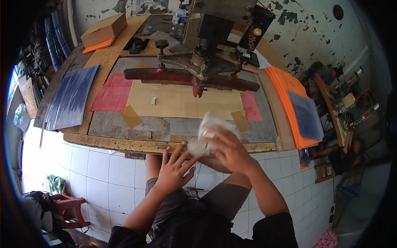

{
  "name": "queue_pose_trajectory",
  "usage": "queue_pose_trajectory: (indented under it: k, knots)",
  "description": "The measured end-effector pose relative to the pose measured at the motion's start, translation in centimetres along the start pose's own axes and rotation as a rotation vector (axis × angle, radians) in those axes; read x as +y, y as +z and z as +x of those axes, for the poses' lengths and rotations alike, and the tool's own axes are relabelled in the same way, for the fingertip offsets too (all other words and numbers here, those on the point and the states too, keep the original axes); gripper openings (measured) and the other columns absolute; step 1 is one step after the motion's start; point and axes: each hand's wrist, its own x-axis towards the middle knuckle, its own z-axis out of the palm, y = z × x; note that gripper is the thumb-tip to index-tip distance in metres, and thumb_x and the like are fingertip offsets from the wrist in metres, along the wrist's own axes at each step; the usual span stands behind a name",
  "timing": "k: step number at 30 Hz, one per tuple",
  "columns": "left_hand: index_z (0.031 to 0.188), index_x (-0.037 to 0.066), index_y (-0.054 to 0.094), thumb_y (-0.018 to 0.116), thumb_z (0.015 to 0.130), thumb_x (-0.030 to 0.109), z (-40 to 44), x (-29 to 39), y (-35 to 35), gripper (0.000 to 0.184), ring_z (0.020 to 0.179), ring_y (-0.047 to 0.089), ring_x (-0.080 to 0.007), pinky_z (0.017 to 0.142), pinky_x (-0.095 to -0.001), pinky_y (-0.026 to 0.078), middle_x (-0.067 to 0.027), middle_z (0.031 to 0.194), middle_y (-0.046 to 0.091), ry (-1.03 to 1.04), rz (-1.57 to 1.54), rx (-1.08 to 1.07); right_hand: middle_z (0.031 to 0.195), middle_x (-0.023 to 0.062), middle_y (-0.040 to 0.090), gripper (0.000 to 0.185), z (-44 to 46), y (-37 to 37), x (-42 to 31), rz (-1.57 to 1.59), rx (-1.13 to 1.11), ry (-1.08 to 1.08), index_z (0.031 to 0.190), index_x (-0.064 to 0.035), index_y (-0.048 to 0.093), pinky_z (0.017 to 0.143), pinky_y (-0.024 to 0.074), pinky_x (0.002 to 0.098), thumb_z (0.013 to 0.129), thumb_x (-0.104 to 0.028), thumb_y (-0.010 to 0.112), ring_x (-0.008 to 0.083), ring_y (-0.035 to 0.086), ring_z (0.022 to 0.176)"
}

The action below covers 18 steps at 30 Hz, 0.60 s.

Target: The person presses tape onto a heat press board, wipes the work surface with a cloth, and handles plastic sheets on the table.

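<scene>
My right hand grips a crumpled white cloth, slightly blurred, above the front edge of the worktable. My left hand is just left of it, its fingers spread at that edge. One fingertip is close to the lower end of the cloth; whether they touch I cannot tell. Beyond my hands, a pale yellow sheet lies on a grey plate, with a pink sheet at its left. A small silvery piece rests on the yellow sheet.
A heavy press head with a red bar overhangs the plate. Blue plastic sheets lie left, orange sheets right. A cardboard box and water bottle stand behind. Another person is at far right.
</scene>
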Motion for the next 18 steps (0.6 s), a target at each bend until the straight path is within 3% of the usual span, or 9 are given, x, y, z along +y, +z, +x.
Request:
queue_pose_trajectory:
  k: [2,4,7,10,13,14,17,18]
  knots:
    - [0.156,0.029,0.057,0.072,0.095,0.027,0.3,0.4,-0.5,0.063,0.157,0.04,-0.0294,0.125,-0.063,0.024,-0.0003,0.169,0.046,-0.008,0.005,-0.012,0.156,0.0151,0.055,0.041,-0.5,-0.8,0.1,0.079,-0.102,-0.072,0.139,-0.0084,0.067,0.122,0.0408,0.0502,0.099,-0.012,0.069,0.0389,0.053,0.142]
    - [0.154,0.028,0.059,0.074,0.094,0.027,0.6,0.7,-1.0,0.062,0.157,0.039,-0.0302,0.126,-0.063,0.022,-0.0006,0.168,0.047,-0.019,0.008,-0.02,0.159,0.0154,0.053,0.043,-1.2,-0.9,6.2,-0.042,0.102,0.164,0.141,-0.0086,0.067,0.121,0.0414,0.0518,0.099,-0.013,0.069,0.0396,0.052,0.143]
    - [0.152,0.028,0.061,0.076,0.092,0.028,0.4,0.9,-0.9,0.062,0.158,0.038,-0.0319,0.127,-0.0631,0.019,-0.0012,0.167,0.049,-0.024,0.005,-0.024,0.16,0.0166,0.05,0.043,-1.4,-0.7,7.5,-0.355,0.251,0.548,0.141,-0.0093,0.067,0.12,0.042,0.0533,0.099,-0.014,0.069,0.0413,0.051,0.143]
    - [0.154,0.028,0.059,0.075,0.092,0.028,0.3,0.8,-0.8,0.063,0.158,0.038,-0.0316,0.127,-0.0631,0.02,-0.0007,0.168,0.047,-0.029,-0.001,-0.026,0.159,0.0174,0.051,0.043,-2.3,1.9,-0.2,-0.07,0.126,0.145,0.142,-0.0106,0.066,0.118,0.0416,0.0553,0.1,-0.015,0.069,0.0407,0.051,0.144]
    - [0.156,0.028,0.056,0.072,0.095,0.028,0.5,0.6,-0.8,0.063,0.157,0.039,-0.0302,0.127,-0.063,0.022,-0.0002,0.169,0.046,-0.025,-0.003,-0.029,0.157,0.0138,0.053,0.044,-4.1,1.1,-4.6,-0.033,-0.012,-0.014,0.144,-0.0118,0.066,0.119,0.0407,0.0555,0.099,-0.016,0.07,0.0391,0.051,0.143]
    - [0.156,0.027,0.056,0.072,0.095,0.029,0.6,0.8,-1.0,0.063,0.157,0.039,-0.0302,0.127,-0.0631,0.022,-0.0005,0.169,0.046,-0.028,0.003,-0.033,0.158,0.0108,0.053,0.045,-4.6,0.2,-3.2,-0.043,-0.025,0.016,0.145,-0.0135,0.065,0.12,0.0397,0.0552,0.1,-0.018,0.07,0.0377,0.051,0.144]
    - [0.156,0.027,0.056,0.073,0.095,0.031,0.4,1.1,-1.4,0.063,0.158,0.038,-0.0302,0.127,-0.0636,0.021,-0.0012,0.17,0.045,-0.029,0.018,-0.048,0.16,0.0104,0.052,0.044,-6.9,-0.2,1.2,-0.201,0.268,0.419,0.145,-0.014,0.066,0.121,0.0383,0.0549,0.101,-0.021,0.069,0.0372,0.049,0.146]
    - [0.156,0.027,0.056,0.073,0.096,0.032,0.6,1.1,-1.4,0.063,0.158,0.038,-0.0302,0.127,-0.0638,0.021,-0.0014,0.17,0.044,-0.027,0.025,-0.046,0.16,0.0108,0.052,0.044,-7.3,-0.2,0.9,-0.226,0.274,0.428,0.145,-0.014,0.065,0.121,0.038,0.0552,0.102,-0.023,0.068,0.0373,0.049,0.146]
